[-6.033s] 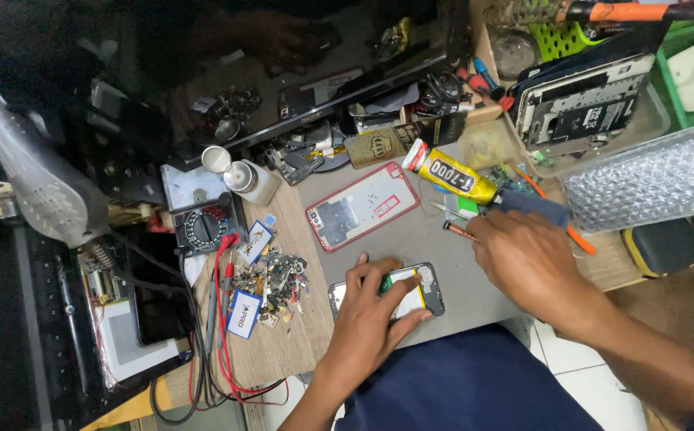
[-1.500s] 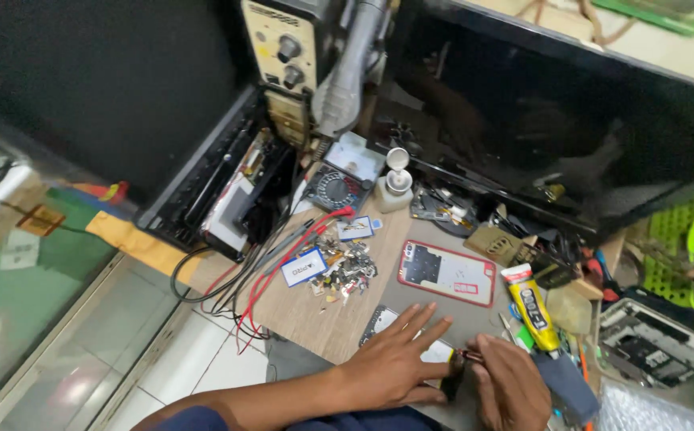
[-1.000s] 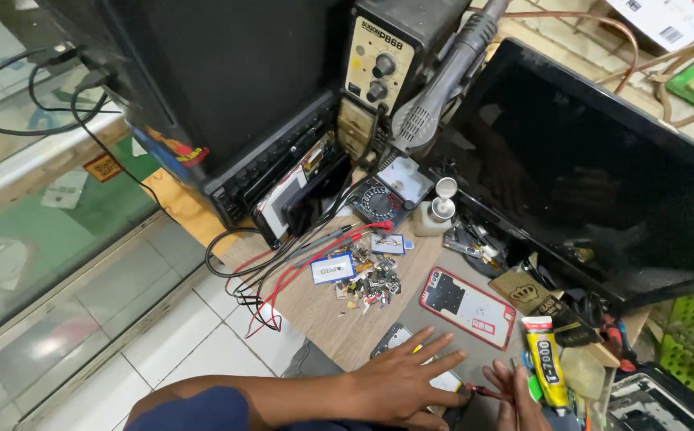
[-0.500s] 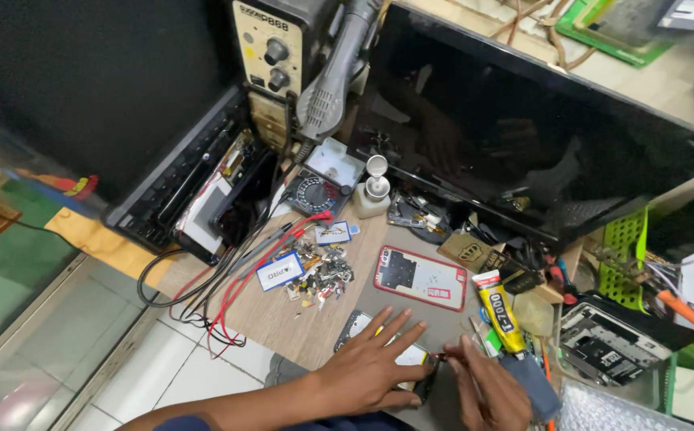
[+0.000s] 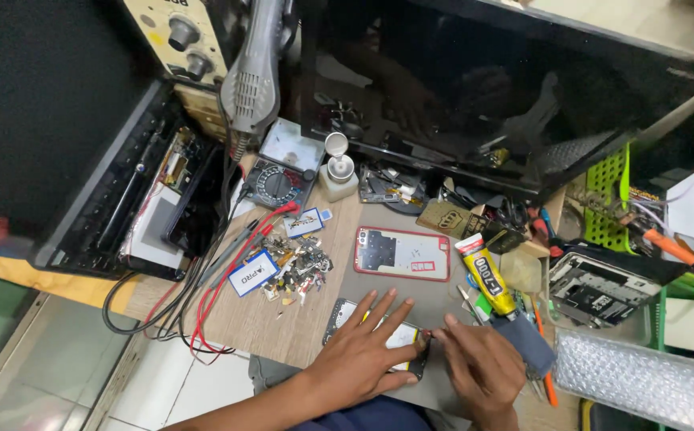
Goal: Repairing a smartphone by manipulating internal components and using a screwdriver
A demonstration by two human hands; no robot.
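Fingers spread wide, left hand point(image 5: 363, 351) presses flat on an opened phone point(image 5: 379, 339) at the lower centre of the surface point(image 5: 267, 319), while right hand point(image 5: 482, 367) pinches narrowly at its edge.

Counted on bench point(image 5: 283, 327): 2 hands, left point(image 5: 367, 351) and right point(image 5: 482, 371). 1 opened phone point(image 5: 347, 315) under left hand. 1 red phone frame point(image 5: 401, 254). 1 yellow glue tube point(image 5: 486, 275). 1 multimeter point(image 5: 279, 182) w/ 2 probe leads, red + black. 1 small white bottle point(image 5: 337, 168). 1 hot-air handle point(image 5: 253, 76). 1 bubble-wrap pc point(image 5: 638, 379). 1 heap of small parts point(image 5: 299, 267), too many to count.
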